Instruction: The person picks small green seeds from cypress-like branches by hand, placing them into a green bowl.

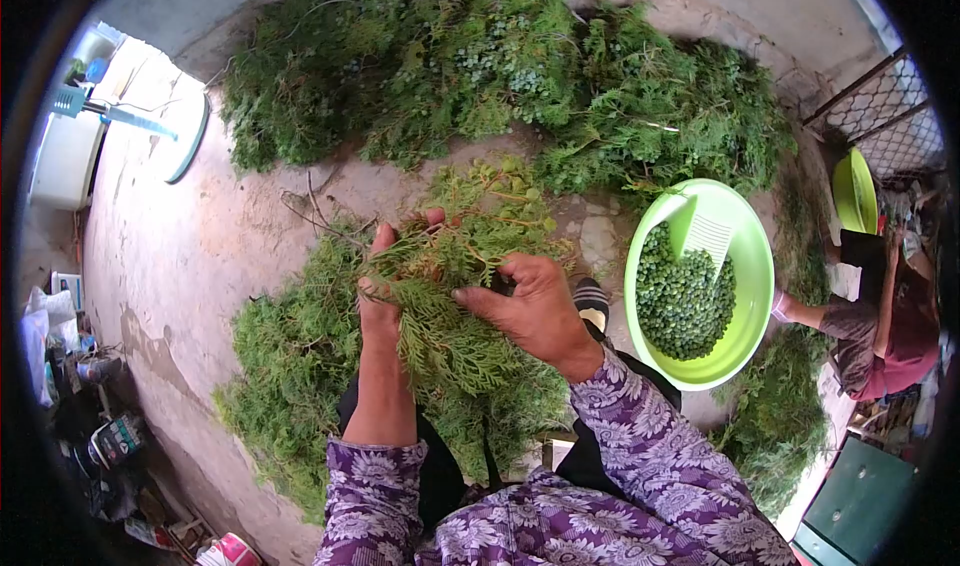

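My left hand [378,291] is wrapped around a leafy evergreen branch [455,331], with fingertips showing behind the foliage. The branch has flat, scaly green sprays, which droop in front of my lap. At its right side, my right hand [545,311] is closed, thumb and forefinger curled toward each other at the sprays. Whatever lies between those fingers is hidden. To the right stands a light green basin [755,326] holding many small green cones [680,311], with a ribbed green scoop [708,234] resting in them.
A long heap of cut branches [480,66] lies along the wall ahead. Another pile [290,366] is at my left. A fan [180,131] stands on the concrete floor at far left. On the right, another person [890,326] sits near a second green basin [855,191].
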The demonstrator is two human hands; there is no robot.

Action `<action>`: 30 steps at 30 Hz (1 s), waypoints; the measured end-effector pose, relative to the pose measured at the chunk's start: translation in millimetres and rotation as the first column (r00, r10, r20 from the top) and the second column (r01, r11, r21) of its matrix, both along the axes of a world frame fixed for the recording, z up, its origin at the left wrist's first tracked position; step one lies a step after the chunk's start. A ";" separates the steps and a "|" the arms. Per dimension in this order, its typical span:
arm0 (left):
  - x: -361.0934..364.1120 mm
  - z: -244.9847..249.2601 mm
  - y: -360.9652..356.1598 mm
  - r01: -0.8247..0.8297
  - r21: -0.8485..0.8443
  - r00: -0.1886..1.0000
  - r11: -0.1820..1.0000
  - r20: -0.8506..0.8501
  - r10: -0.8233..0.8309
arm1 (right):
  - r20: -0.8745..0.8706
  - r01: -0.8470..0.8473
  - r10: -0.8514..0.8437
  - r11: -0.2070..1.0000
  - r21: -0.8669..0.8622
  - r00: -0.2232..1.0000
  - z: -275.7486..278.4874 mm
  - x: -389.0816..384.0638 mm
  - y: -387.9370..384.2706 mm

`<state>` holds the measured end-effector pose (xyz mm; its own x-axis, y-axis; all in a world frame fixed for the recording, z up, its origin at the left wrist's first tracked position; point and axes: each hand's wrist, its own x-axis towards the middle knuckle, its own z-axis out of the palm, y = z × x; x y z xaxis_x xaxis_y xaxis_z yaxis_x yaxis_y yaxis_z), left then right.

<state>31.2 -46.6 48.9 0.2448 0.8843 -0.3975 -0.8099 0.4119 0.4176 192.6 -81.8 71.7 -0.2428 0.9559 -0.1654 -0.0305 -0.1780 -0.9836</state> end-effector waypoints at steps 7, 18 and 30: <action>-1.7 7.4 -0.9 0.048 0.089 0.998 0.995 0.043 -0.052 | 0.107 0.094 -0.112 0.983 0.157 0.988 4.9 -5.3 2.0; -6.4 2.2 1.7 0.022 0.079 1.000 0.997 -0.017 -0.021 | 0.054 0.027 -0.034 0.993 0.118 0.998 8.5 -2.9 3.0; -1.1 16.2 -0.5 0.024 0.119 0.982 0.993 -0.187 -0.002 | -0.471 -0.073 -0.193 0.870 -0.488 0.861 7.9 6.1 3.7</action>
<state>30.0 -47.0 65.1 0.1883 0.9257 -0.3282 -0.7081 0.3595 0.6078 198.8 -78.1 79.5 -0.3617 0.8031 -0.4736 -0.5090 -0.5957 -0.6213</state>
